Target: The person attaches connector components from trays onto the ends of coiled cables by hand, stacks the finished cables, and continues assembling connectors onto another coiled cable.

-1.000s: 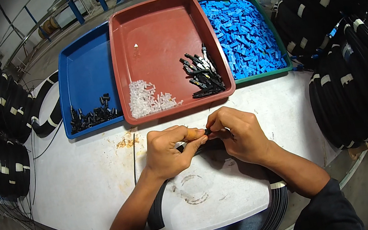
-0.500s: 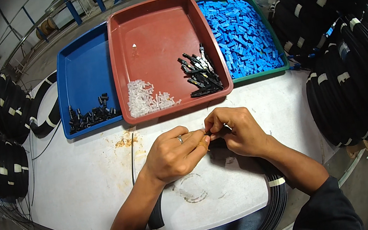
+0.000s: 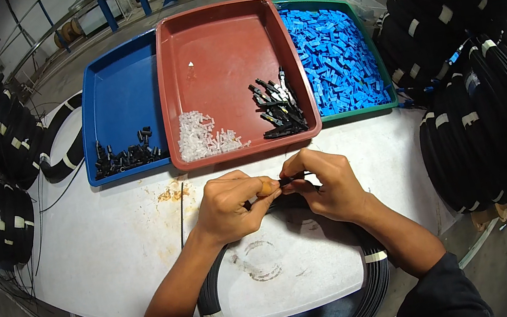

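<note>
My left hand (image 3: 232, 205) and my right hand (image 3: 329, 184) meet above the white table, fingertips almost touching. Between them they pinch a thin black cable end with a small dark fitting (image 3: 286, 182); the fingers hide most of it, so its exact kind is unclear. A tan wrap covers one of my left fingertips. Below my hands, a coil of black cable (image 3: 378, 278), bound with white bands, rests partly on the table edge and partly over my lap. Left of my left hand, a loose black cable end (image 3: 182, 213) lies on the tabletop.
Beyond my hands stand a blue tray (image 3: 123, 89) of black sleeves, a red tray (image 3: 216, 45) holding clear small parts (image 3: 200, 137) and black connectors (image 3: 280, 108), and a green tray (image 3: 390, 80) full of blue clips (image 3: 340, 58). Cable coils (image 3: 484, 128) are stacked on both sides.
My left hand has rolled, so the wrapped fingertip now shows on top and its ring is out of sight. My right fingers have shifted slightly, uncovering more of the black piece.
</note>
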Available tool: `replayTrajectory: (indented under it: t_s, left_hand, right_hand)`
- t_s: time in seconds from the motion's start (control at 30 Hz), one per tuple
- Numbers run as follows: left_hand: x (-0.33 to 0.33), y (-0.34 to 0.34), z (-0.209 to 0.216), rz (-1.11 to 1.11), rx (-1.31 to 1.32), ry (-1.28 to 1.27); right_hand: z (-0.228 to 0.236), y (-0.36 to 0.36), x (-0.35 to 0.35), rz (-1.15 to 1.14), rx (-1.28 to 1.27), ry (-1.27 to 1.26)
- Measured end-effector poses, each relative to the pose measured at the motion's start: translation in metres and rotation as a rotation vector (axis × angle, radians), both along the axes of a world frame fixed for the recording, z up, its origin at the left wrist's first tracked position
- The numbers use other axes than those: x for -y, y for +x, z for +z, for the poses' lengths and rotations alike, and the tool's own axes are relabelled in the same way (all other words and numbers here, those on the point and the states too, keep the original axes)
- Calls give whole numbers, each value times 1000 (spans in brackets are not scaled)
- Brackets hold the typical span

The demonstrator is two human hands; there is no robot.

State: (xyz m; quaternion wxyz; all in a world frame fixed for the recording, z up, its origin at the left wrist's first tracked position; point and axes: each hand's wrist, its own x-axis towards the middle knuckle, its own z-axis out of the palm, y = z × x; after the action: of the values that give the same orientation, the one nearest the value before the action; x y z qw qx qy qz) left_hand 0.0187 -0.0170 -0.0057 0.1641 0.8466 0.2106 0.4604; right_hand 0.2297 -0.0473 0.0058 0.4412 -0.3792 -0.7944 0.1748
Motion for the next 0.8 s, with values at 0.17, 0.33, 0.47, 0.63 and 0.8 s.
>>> replayTrajectory:
  t_s: [0.17,0.33,0.47,0.63,0.8]
  left_hand:
    - [4,2,0,-3,115,-259]
    - [3,3,3,-45,29,-136]
    - [-1,5,2,-100,-25,172]
    - [1,5,9,-8,-170,493]
    - [0,2,6,37,-158,502]
  right_hand:
    - [-1,1,2,3,13,74]
    - [-4,4,1,57,-3,12]
    - [-6,3,0,76,-66,-39]
    - [-4,3,-3,91,-95,-88]
    - [-5,3,-4,77,-77,-42]
